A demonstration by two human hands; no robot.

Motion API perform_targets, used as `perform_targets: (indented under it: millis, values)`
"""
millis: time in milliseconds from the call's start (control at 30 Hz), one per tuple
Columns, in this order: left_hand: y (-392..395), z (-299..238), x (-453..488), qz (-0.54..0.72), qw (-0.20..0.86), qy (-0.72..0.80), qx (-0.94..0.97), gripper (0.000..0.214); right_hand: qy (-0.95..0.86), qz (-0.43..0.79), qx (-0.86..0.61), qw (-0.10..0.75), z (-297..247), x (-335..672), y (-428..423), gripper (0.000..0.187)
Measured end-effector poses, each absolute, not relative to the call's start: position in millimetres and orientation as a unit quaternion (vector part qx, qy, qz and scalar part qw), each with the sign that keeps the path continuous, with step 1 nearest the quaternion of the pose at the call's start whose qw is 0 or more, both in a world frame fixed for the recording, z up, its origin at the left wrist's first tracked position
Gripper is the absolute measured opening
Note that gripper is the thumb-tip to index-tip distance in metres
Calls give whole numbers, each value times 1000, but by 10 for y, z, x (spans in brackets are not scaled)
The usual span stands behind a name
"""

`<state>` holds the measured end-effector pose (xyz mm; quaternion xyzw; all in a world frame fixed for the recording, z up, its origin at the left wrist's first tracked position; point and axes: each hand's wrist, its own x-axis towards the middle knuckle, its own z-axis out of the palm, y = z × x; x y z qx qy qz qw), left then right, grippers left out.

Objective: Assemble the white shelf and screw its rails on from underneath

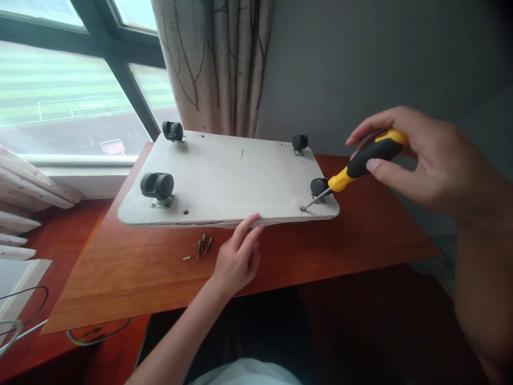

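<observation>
Plainly, the right hand [430, 160] grips a screwdriver [371, 159] (tip [303, 208] indistinct); the left hand [237, 261], unclenched, touches a white board [236, 179].

We count one board [240, 176], four casters [157, 185] at its two, three, nine and ten o'clock, two hands [238, 259], one screwdriver [374, 159] at three, at least three screws [199, 249] at seven.

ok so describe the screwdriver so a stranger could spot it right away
Find the wooden table, then the white board lying on it. At the board's near right corner, beside a black caster, the right hand holds the screwdriver slanted, its tip down at the board. Unlike the dark casters and small loose screws, it has a yellow-and-black handle.
</observation>
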<state>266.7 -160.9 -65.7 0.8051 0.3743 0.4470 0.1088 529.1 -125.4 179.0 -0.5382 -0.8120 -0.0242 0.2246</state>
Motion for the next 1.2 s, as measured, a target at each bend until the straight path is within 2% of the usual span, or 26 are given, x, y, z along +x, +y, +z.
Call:
perform_targets:
  millis: [100, 200, 267, 333, 433, 600, 633, 700, 767, 800, 933, 1000, 1067, 1133, 1200]
  values:
    - [-1610, -657, 2663, 447, 110, 372, 806, 50, -794, -114, -555, 220, 1745, 5298, -1228, 35]
    - [-1610, -659, 2659, 445, 113, 371, 807, 49, -753, -228, -587, 191, 1709, 5324, -1188, 45]
    - [-1610, -662, 2658, 444, 112, 370, 808, 49, -760, -193, -593, 183, 1736, 5350, -1184, 40]
    - [-1610, -666, 2657, 444, 109, 370, 809, 49, -795, -95, -567, 192, 1784, 5375, -1199, 33]
    - [-1610, -674, 2657, 442, 105, 373, 809, 49, -814, 16, -537, 220, 1809, 5384, -1215, 36]
    - [-1612, -678, 2656, 442, 101, 373, 810, 49, -743, -175, -607, 224, 1717, 5349, -1170, 40]
    - [-1612, -678, 2655, 442, 101, 373, 809, 49, -745, -166, -605, 227, 1715, 5350, -1167, 38]
    - [-1614, -676, 2654, 443, 104, 373, 809, 49, -779, -68, -577, 234, 1737, 5361, -1179, 33]
    - [-1614, -676, 2652, 443, 109, 372, 808, 49, -804, 30, -546, 232, 1768, 5371, -1203, 36]
    - [-1614, -677, 2651, 443, 111, 372, 808, 49, -805, 39, -545, 229, 1774, 5373, -1212, 38]
    - [-1615, -682, 2649, 442, 111, 373, 808, 48, -745, -152, -613, 214, 1724, 5368, -1189, 43]
    - [-1616, -681, 2648, 442, 111, 375, 807, 48, -724, -182, -630, 214, 1703, 5385, -1166, 41]
    - [-1617, -676, 2649, 442, 112, 376, 807, 48, -744, -99, -622, 221, 1714, 5415, -1160, 34]
    - [-1619, -669, 2650, 442, 114, 375, 807, 47, -775, 15, -589, 227, 1740, 5441, -1174, 36]
    - [-1620, -664, 2652, 443, 115, 374, 807, 47, -785, 49, -572, 234, 1749, 5445, -1189, 37]
